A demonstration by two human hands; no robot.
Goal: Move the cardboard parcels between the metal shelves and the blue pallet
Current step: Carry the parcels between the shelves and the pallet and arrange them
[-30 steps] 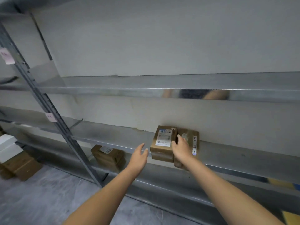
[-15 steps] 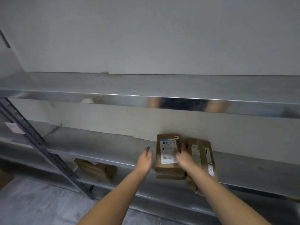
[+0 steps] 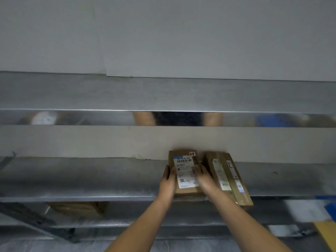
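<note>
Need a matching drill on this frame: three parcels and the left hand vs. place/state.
Things:
1. left parcel
2. right parcel
3. lower parcel
4. left hand

States:
A. lowest, far left, partly hidden
B. grips the left parcel's left side
C. gripped on two sides
D. near corner sticks out past the shelf edge

Pairs: 1-C, 2-D, 3-A, 4-B

Three cardboard parcels, a left parcel [image 3: 184,172] and right parcel [image 3: 227,177] on the middle shelf [image 3: 81,179], one lower parcel [image 3: 78,208] on the bottom shelf [image 3: 127,222], one top shelf [image 3: 72,91], two hands, left hand [image 3: 168,182], right hand [image 3: 204,179].
</note>
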